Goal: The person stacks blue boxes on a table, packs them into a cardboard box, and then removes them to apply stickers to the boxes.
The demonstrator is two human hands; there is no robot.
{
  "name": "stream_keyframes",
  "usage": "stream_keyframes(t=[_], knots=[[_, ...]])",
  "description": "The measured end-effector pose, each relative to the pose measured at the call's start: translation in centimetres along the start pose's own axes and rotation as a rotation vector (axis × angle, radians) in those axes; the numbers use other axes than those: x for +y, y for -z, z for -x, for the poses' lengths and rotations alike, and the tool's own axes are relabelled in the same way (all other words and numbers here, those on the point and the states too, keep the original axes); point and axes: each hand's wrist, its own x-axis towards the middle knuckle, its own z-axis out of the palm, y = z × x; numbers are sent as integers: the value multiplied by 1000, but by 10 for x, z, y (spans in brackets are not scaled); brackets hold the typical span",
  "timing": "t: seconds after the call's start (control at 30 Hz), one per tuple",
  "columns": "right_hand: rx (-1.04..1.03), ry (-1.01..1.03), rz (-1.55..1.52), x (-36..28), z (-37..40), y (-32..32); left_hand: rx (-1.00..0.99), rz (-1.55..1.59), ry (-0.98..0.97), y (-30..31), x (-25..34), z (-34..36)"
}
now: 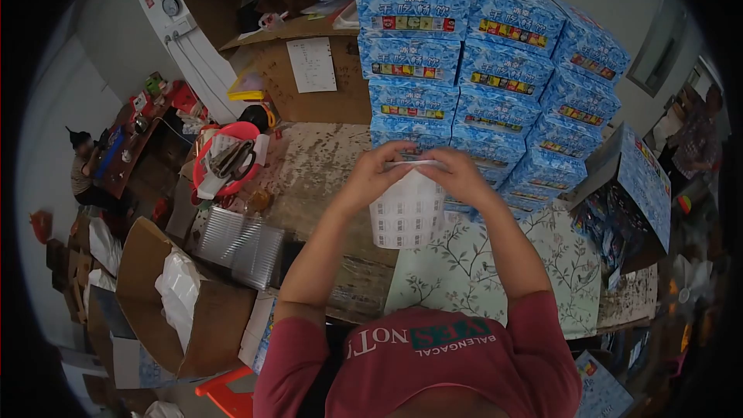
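A white sheet of small printed labels (pixel 408 217) hangs in front of me, its top edge pinched between both hands. My left hand (pixel 381 173) grips the upper left of the sheet with thumb and fingers together. At the upper right my right hand (pixel 458 176) holds it the same way. The fingertips nearly meet at the top, where the paper looks curled or folded. Just behind the hands rise stacked blue printed boxes (pixel 412 58). Below the sheet lies a pale floral cloth (pixel 480 263) on the table.
A red basket (pixel 249 178) with scissors (pixel 232 159) sits to the left, near clear plastic trays (pixel 240 246). An open cardboard box (pixel 151 294) stands lower left. On the right an open blue box (pixel 631 193) lies tilted, holding packets. Other people are at both far sides.
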Motion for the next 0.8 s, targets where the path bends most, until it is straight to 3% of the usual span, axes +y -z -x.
stream_keyframes(t=[0.07,0.2,0.27,0.47,0.6,0.67,0.8], knots=[[-254,-475,-448,-9,1,20,28,-78,-9,1,7,2],[-290,-491,-277,-10,8,32,76,-23,23,-2,8,8],[-20,-178,68,-16,9,25,126,-59,98,-6,8,9],[115,108,234,-23,9,-5,125,-43,136,-9,-6,16],[87,118,214,-26,28,-26,169,79,224,-12,-26,30],[51,106,191,-26,39,-35,95,222,391,-12,-39,37],[-26,47,179,-18,62,-55,87,229,467,-16,-55,48]])
